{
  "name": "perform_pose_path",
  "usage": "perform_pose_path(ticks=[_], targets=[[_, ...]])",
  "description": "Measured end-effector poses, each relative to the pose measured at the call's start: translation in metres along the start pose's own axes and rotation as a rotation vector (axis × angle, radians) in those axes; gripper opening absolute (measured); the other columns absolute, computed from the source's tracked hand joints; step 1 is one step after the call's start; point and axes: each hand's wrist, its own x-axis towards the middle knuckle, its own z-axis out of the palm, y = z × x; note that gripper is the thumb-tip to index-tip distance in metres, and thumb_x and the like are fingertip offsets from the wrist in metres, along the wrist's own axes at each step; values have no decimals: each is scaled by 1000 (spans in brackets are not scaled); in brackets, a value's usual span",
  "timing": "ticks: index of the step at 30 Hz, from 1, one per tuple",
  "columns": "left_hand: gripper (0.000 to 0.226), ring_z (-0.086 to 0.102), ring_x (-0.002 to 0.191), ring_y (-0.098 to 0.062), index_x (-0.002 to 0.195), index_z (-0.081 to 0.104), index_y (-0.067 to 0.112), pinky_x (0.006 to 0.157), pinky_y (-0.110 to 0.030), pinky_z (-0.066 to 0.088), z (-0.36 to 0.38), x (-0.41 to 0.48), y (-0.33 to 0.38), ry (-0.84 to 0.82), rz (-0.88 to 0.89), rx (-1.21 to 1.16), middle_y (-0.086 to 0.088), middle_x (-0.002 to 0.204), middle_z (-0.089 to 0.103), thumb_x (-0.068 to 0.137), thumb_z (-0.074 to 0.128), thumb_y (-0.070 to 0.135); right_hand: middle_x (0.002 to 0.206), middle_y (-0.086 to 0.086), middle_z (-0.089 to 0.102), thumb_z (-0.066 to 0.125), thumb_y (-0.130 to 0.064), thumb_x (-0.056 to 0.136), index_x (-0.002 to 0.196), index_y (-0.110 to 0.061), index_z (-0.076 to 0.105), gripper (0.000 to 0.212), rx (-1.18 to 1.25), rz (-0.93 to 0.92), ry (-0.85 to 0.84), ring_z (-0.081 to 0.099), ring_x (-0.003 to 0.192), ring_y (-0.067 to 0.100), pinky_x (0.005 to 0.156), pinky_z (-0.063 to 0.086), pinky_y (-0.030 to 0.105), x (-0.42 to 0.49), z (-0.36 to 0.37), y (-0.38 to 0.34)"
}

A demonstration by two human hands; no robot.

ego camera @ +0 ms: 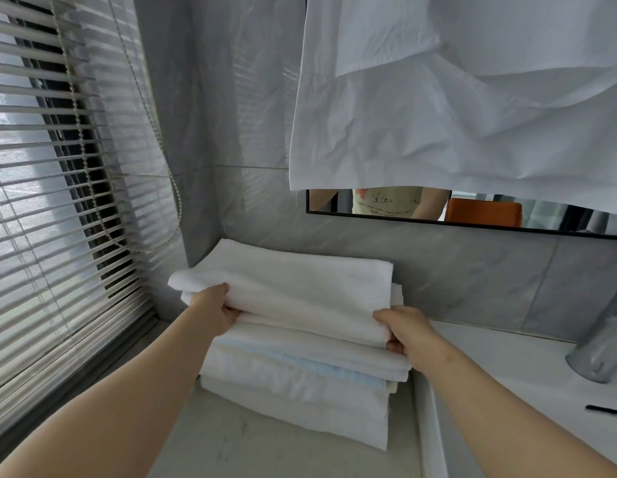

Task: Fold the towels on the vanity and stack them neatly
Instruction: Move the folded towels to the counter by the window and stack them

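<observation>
Window blinds [41,201] far left, not involved. Left hand [215,310] grips the left near edge of the top towel [293,291], thumb on top, fingers [231,313] tucked under the fold, closed on the cloth. Top towel is white, folded flat, lying on the towel stack [300,384] at the back left corner of the table [231,450], against the tiled wall. Stack has several white folded towels plus a pale blue one [314,369] sandwiched mid-pile; lower layers stick out further toward the camera than the upper ones, so edges not quite flush. Right hand [405,331] pinches the right near corner of the top towel, fingers closed on it, some hidden under the cloth. Handling guess: terry cloth, soft, light, floppy, not slippery, nothing fragile; sags if held at one point, so take both near corners or slide palms under the fold and keep it flat; pile looks likely to shift if pushed sideways. Above right, a white sheet [455,98] covers most of the mirror [472,215]. Far right, a metal cup [603,343] well apart from the stack.
</observation>
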Motion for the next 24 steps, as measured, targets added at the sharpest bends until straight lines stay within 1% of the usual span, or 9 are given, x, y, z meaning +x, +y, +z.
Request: perform_pose_path(ticks=[6,8,10,12,13,15,17,21,24], targets=[[48,48,123,-31,138,32,14,98,-47,45,1,-1,-1,-18,2,58,-12,136,46,95,53,11,85,12,57,58,-10,87,76,-7,56,12,24,33,1,55,80,26,76,48,35,6,1,1],[49,52,118,-31,138,32,15,95,-45,48,-1,-4,-2,-12,7,64,-13,132,49,94,54,14,91,13,57,57,-12,87,79,-9,55,9,22,42,-24,55,83,26,78,49,37,5,1,-2],[50,60,101,-28,134,36,14,82,-40,54,-4,-5,-5,-8,19,81,-12,123,55,91,61,21,92,11,56,58,-15,89,83,-14,53,7,53,61,-64,54,78,22,66,49,34,1,1,-5],[49,60,78,-23,122,42,10,61,-37,53,-5,-8,-9,-13,29,132,-10,104,59,85,67,28,88,7,56,60,-19,89,87,-20,54,6,102,82,-117,51,70,18,53,42,26,-3,2,-8],[46,58,71,-21,114,43,9,56,-36,51,-4,-11,-12,-17,39,176,-9,92,57,84,68,32,86,5,57,60,-20,90,89,-22,55,6,127,76,-128,50,68,17,50,39,24,-4,3,-9],[45,51,65,-18,107,42,10,54,-33,49,-1,-21,-20,-8,39,274,-6,80,48,83,68,39,82,3,57,60,-22,90,91,-23,57,4,181,47,-113,49,64,16,44,36,22,-6,5,-11],[47,46,64,-18,108,43,12,52,-32,46,0,-31,-31,-18,22,366,-5,79,44,84,63,48,77,3,54,60,-24,91,89,-21,56,5,237,56,-105,46,59,14,38,33,20,-10,7,-15],[46,55,70,-23,113,41,18,55,-36,48,2,-48,-47,-104,-21,380,-8,87,49,88,52,55,61,1,44,57,-30,91,84,-17,51,16,212,116,-200,37,46,12,41,29,22,-21,-1,-22],[50,59,79,-29,117,39,18,62,-40,51,6,-57,-46,-112,-79,316,-13,98,53,87,54,56,55,1,43,56,-32,90,81,-17,50,19,126,165,-276,36,43,12,43,30,22,-31,-16,-17]])
